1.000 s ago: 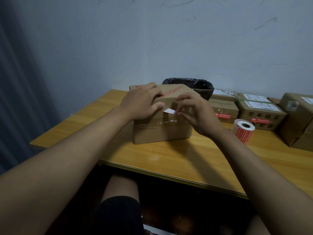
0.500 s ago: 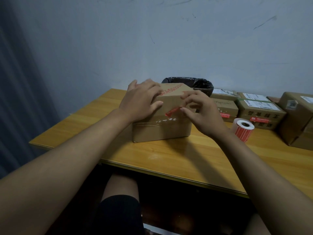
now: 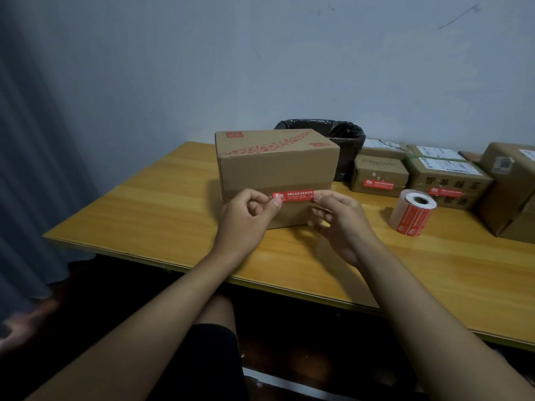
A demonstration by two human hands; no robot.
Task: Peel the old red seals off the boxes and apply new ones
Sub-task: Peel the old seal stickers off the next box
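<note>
You are holding one red seal (image 3: 293, 195) stretched flat between both hands, just in front of the big box (image 3: 275, 166). Your left hand (image 3: 246, 219) pinches its left end with thumb and forefinger; your right hand (image 3: 337, 217) pinches the right end. It looks thin, light and floppy with one sticky face, so grip only the ends and keep it taut, or it may curl onto itself. Beside you stands one roll of seals (image 3: 412, 215). Behind it I count two small boxes (image 3: 379, 176) with red seals, more boxes beyond, and one black-lined bin (image 3: 341, 140).
</note>
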